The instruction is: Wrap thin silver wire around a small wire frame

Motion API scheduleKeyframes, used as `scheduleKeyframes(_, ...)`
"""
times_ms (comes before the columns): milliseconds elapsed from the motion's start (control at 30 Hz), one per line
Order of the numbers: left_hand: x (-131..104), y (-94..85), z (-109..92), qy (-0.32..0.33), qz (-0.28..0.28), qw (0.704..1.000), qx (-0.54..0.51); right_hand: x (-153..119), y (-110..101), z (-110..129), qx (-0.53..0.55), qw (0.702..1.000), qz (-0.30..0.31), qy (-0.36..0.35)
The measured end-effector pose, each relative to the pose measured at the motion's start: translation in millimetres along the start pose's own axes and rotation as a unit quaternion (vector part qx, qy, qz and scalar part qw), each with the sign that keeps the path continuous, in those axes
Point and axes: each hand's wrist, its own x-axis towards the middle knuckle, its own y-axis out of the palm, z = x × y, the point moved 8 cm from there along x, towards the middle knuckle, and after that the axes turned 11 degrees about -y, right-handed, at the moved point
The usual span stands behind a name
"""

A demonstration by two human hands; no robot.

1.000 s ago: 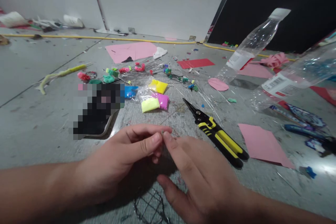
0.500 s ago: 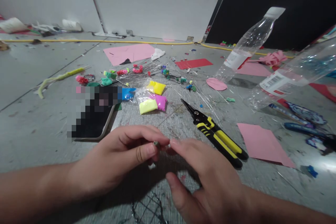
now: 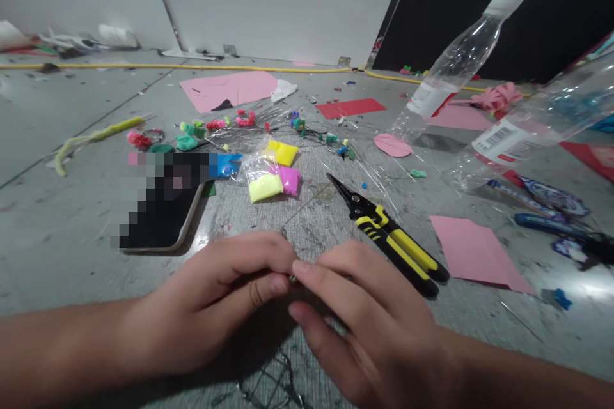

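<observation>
We hold both forearms low over the floor, left hand (image 3: 215, 307) and right hand (image 3: 364, 326) meeting fingertip to fingertip; bottle labels (image 3: 501, 140) show a barcode, text unreadable; our fingers are nearly closed, pinching a tiny grey piece (image 3: 291, 278) between them, just short of the pliers (image 3: 388, 236).

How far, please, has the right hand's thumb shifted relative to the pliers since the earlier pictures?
Yes, it moved: the right hand has curled its thumb up toward the left hand, while the pliers lie unmoved.
</observation>
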Motion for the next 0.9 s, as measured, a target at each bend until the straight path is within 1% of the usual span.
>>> scheduleKeyframes(67,0,4.6,1,-0.011,0.022,1.000,-0.003,4,1,-1,0.008,1.000,0.009,-0.019)
scheduleKeyframes(133,1,7.3,3,-0.020,0.036,0.999,-0.028,7,0,-3,0.003,1.000,0.012,-0.016)
scheduleKeyframes(233,3,7.0,12,-0.046,0.037,0.994,-0.087,11,-3,-4,0.031,0.999,0.004,-0.007)
scheduleKeyframes(333,5,8.7,21,-0.079,0.048,0.987,-0.130,10,-6,0,0.039,0.999,-0.013,-0.024)
scheduleKeyframes(400,5,8.5,22,-0.085,0.046,0.986,-0.138,7,-6,1,0.035,0.999,-0.012,-0.037)
scheduleKeyframes(467,4,4.3,20,-0.081,0.015,0.990,-0.114,4,-3,-5,0.036,0.999,-0.008,-0.020)
scheduleKeyframes(567,1,-4.0,15,-0.067,-0.056,0.996,-0.024,-2,0,-21,0.040,0.998,-0.009,0.049)
scheduleKeyframes(633,-1,-4.3,13,-0.049,-0.073,0.996,0.027,-4,4,-27,0.056,0.995,0.005,0.080)
scheduleKeyframes(700,-3,-0.3,12,-0.029,-0.059,0.997,0.040,-3,6,-25,0.072,0.995,0.012,0.075)
scheduleKeyframes(800,-2,4.8,9,-0.009,-0.030,0.999,0.030,2,0,-19,0.058,0.998,-0.004,0.038)
scheduleKeyframes(900,1,4.1,9,-0.017,-0.019,1.000,0.018,4,-2,-16,0.060,0.998,0.005,0.014)
